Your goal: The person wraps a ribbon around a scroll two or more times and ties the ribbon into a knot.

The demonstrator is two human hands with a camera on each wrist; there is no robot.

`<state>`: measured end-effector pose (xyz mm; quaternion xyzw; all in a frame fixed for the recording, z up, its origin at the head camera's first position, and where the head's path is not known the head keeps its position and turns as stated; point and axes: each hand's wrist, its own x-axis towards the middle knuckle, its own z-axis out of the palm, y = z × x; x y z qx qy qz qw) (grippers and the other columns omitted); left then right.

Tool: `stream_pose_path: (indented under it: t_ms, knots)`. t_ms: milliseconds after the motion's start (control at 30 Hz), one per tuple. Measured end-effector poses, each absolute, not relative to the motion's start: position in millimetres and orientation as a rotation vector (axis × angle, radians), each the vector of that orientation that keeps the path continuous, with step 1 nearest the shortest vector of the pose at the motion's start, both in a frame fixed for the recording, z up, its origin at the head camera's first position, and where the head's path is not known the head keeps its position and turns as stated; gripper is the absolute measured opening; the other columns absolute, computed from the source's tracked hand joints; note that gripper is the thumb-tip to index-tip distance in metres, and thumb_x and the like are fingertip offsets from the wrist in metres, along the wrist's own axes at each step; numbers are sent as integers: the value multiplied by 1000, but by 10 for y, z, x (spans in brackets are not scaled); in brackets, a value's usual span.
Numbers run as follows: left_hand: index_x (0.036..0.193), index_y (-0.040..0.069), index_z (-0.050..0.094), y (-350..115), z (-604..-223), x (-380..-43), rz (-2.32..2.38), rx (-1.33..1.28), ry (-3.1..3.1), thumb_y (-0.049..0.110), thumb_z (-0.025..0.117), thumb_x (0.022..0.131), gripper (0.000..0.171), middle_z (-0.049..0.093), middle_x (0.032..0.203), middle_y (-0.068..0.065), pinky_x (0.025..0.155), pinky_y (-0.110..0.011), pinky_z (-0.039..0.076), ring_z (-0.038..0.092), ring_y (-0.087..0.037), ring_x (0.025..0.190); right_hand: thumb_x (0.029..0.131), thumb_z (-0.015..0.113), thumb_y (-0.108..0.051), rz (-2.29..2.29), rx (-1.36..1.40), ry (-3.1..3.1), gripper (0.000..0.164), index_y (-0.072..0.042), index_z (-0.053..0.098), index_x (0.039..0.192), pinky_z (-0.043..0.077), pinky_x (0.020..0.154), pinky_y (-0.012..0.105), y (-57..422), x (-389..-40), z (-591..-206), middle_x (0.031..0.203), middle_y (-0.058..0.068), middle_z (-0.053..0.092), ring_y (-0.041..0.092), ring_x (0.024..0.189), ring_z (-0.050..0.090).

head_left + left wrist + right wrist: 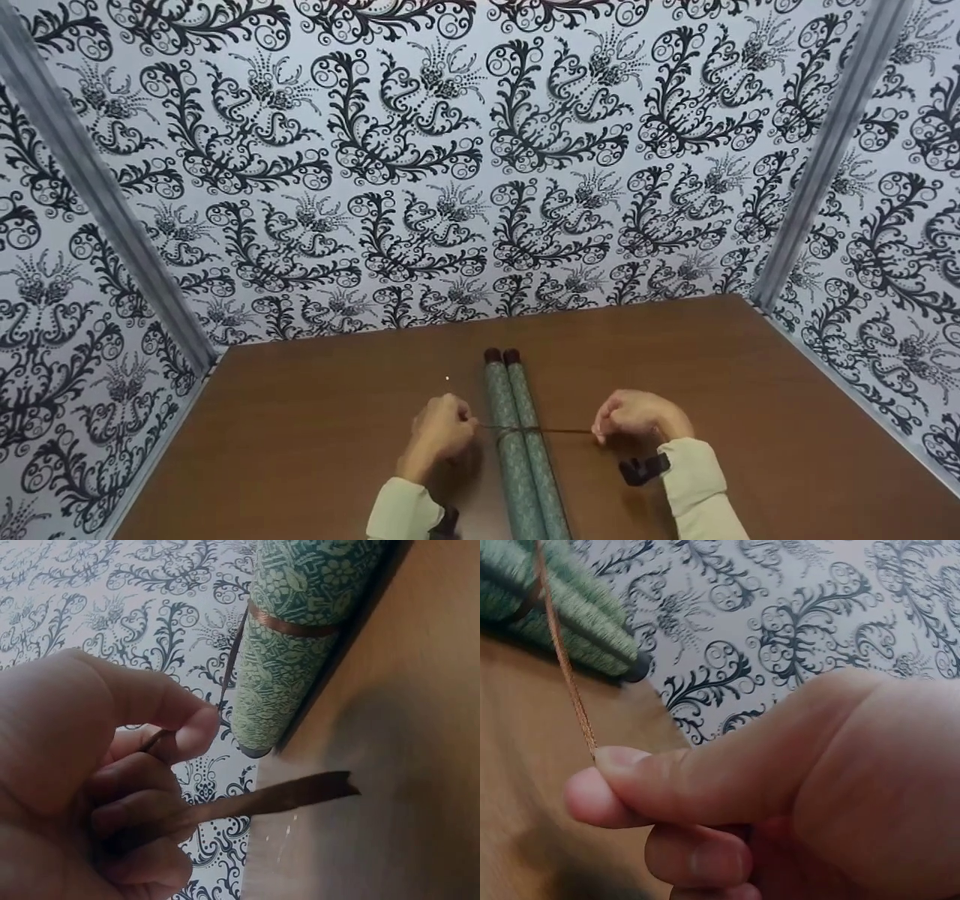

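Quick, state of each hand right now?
Left hand: closed, pinching the brown ribbon.
Right hand: closed, pinching the brown ribbon between thumb and finger.

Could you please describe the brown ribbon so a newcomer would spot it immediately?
On the brown table lie two green patterned rolls. Around them runs the ribbon, stretched between left hand and right hand; unlike the thick rolls, it is thin and flat.

pass: above green rolls [517, 472] | block: taut ribbon [566, 431] (either side) | rear: patterned wall [480, 187]
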<state>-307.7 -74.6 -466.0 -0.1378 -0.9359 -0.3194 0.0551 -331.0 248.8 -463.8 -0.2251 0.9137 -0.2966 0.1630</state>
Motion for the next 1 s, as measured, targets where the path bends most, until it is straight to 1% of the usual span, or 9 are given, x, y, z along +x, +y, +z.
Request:
stream_pose_path:
  t_ms: [200,433,567,633,700,767,800,867,1000]
  knots:
    - [53,18,51,-690,-4648,-3041,-896,-338,-2887,21,62,86,35,42,48,8,46,-30,31,41,-9,44,81,54,-2,-878,-448,2633,20,-6,68,67,37,58,26,2352,-3278,-4684,69,-1,66,11,60,48]
    - [57,15,54,-743,-4582,-3016,-994,-404,-2889,21,62,86,30,43,53,6,45,-29,32,42,-11,48,78,59,-1,-877,-462,2691,14,-4,68,68,37,57,27,2276,-3270,-4658,69,0,64,11,61,47]
    - [79,6,64,-758,-4576,-3012,-1054,-459,-2916,19,61,88,16,58,72,-4,55,-36,44,54,-19,63,78,60,-3,-857,-513,2750,10,-7,67,72,36,55,29,2252,-3276,-4626,68,-3,58,12,60,46]
    - [98,2,63,-740,-4592,-3025,-1081,-493,-2900,21,60,89,22,63,93,-13,73,-44,48,60,-30,87,79,58,-2,-888,-529,2763,10,-8,66,76,38,56,30,2228,-3278,-4612,71,-3,58,14,62,47]
    - [116,1,57,-710,-4623,-3050,-1124,-529,-2859,23,59,90,34,58,115,-19,91,-50,42,52,-37,112,82,56,-5,-934,-554,2790,9,-9,65,83,40,61,33,2191,-3290,-4603,78,-2,59,15,68,50]
    - [126,2,50,-675,-4655,-3078,-1160,-566,-2812,25,57,91,42,50,129,-21,99,-53,34,41,-40,125,86,57,-10,-980,-598,2823,9,-9,64,91,44,70,37,2143,-3305,-4598,87,-1,61,17,78,55]
    - [129,3,47,-659,-4671,-3090,-1180,-583,-2797,26,56,92,44,47,132,-21,101,-54,32,38,-40,128,88,58,-14,-1008,-620,2829,11,-9,64,95,44,74,39,2115,-3310,-4597,91,-1,62,19,84,56]
    - [131,4,44,-632,-4710,-3110,-1221,-618,-2772,25,56,92,46,48,130,-22,99,-53,35,43,-38,123,89,59,-19,-1048,-695,2819,18,-8,63,103,44,82,42,2058,-3322,-4604,98,2,63,21,92,57]
    - [132,3,41,-596,-4765,-3128,-1295,-663,-2753,23,57,92,48,54,119,-20,88,-50,43,54,-34,108,87,63,-18,-1126,-826,2680,32,-4,58,114,46,82,41,1933,-3324,-4635,100,9,63,25,95,59]
